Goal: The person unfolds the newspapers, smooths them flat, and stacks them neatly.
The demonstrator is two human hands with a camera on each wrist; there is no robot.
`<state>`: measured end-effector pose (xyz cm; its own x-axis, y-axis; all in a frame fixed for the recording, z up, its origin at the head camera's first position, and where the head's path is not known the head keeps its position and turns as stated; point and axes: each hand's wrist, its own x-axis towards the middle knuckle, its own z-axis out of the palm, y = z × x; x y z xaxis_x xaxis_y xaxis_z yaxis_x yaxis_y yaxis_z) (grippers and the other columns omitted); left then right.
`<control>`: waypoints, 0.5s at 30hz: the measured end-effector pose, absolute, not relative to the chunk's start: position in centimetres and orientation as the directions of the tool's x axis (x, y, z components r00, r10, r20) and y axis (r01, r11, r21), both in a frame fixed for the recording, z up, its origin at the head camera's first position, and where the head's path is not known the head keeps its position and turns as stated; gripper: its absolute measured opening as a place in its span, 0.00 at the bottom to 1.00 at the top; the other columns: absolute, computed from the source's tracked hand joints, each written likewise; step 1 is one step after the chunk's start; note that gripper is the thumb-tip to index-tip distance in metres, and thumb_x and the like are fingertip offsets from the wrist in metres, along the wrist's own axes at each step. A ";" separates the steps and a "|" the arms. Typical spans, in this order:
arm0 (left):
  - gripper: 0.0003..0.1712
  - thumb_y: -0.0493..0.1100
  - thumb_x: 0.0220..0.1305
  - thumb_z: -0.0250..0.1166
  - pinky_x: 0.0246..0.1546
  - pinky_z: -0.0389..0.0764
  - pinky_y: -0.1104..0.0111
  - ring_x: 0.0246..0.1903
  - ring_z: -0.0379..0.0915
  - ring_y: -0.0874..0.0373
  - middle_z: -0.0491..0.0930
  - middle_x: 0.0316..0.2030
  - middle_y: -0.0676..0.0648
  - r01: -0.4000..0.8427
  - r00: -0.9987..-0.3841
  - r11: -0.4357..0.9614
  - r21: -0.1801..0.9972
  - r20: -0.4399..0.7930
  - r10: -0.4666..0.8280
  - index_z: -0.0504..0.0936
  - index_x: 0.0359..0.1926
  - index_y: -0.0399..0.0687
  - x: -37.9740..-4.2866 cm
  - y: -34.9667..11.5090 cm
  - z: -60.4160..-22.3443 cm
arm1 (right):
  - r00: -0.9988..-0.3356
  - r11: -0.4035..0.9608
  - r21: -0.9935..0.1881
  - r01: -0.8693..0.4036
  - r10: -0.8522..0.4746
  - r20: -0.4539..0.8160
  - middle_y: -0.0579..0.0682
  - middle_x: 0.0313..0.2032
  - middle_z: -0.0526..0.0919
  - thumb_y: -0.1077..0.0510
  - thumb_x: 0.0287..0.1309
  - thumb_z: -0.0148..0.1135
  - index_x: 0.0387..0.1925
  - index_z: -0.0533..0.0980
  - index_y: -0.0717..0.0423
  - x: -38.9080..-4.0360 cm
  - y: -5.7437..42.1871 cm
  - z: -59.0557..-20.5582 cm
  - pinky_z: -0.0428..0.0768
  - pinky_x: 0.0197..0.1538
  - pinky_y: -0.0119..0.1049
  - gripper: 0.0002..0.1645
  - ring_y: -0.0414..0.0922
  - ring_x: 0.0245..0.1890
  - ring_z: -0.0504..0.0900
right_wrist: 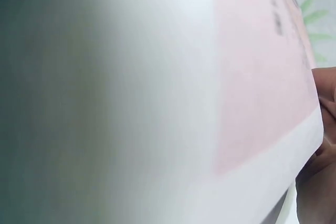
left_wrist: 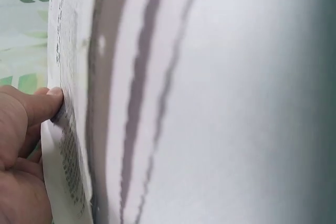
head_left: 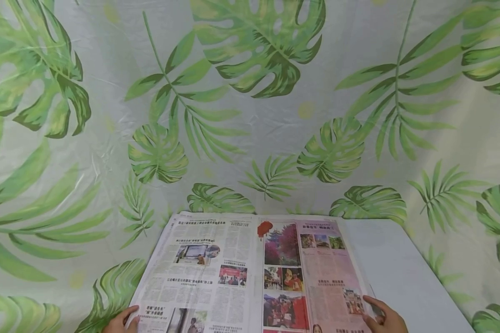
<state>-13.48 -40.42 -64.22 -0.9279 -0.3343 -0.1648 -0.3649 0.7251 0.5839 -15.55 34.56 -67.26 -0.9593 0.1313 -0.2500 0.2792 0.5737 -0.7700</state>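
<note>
A newspaper (head_left: 254, 268) lies spread open in the head view, with dense text on its left page and red and pink photos on its right page. My left hand (head_left: 124, 320) pinches the left edge near the bottom. In the left wrist view, the thumb and fingers of that hand (left_wrist: 23, 129) grip several layered sheets, and the paper bows toward the camera. My right hand (head_left: 384, 317) pinches the right edge. The right wrist view shows its fingers (right_wrist: 323, 90) at the pink-printed page's border, partly cut off by the frame.
A plain white board or tabletop (head_left: 396, 268) shows to the right of the newspaper. Beyond and around it spreads a pale cloth (head_left: 271, 125) printed with green leaves, with light creases.
</note>
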 end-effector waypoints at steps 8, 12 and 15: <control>0.22 0.41 0.60 0.70 0.36 0.80 0.57 0.38 0.84 0.40 0.83 0.50 0.29 -0.411 -0.897 0.725 0.552 -0.103 -0.430 0.84 0.54 0.35 -13.8 -39.4 -64.0 | -0.970 0.617 -0.749 0.242 0.145 -0.193 0.41 0.09 0.66 0.55 0.60 0.71 0.69 0.72 0.58 -15.9 34.1 -67.2 0.65 0.15 0.31 0.37 0.34 0.09 0.57; 0.22 0.40 0.60 0.70 0.33 0.78 0.61 0.36 0.83 0.43 0.85 0.47 0.30 -0.387 -0.901 0.735 0.558 -0.057 -0.431 0.83 0.54 0.33 -13.6 -39.3 -64.2 | -0.965 0.620 -0.739 0.264 0.160 -0.210 0.44 0.10 0.72 0.54 0.62 0.69 0.71 0.70 0.59 -15.9 34.1 -67.0 0.67 0.16 0.33 0.38 0.37 0.10 0.65; 0.26 0.43 0.62 0.68 0.33 0.77 0.63 0.38 0.83 0.44 0.84 0.48 0.30 -0.388 -0.900 0.723 0.572 -0.065 -0.431 0.80 0.57 0.30 -13.5 -39.5 -64.3 | -0.956 0.616 -0.731 0.293 0.171 -0.239 0.46 0.16 0.80 0.51 0.64 0.67 0.72 0.67 0.60 -15.9 34.4 -66.8 0.70 0.19 0.34 0.39 0.41 0.14 0.74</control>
<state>-13.55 -39.50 -64.29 -0.8999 -0.4312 -0.0648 -0.3876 0.7231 0.5717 -15.92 34.42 -66.81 -0.9559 0.1712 -0.2388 0.2930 0.6159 -0.7313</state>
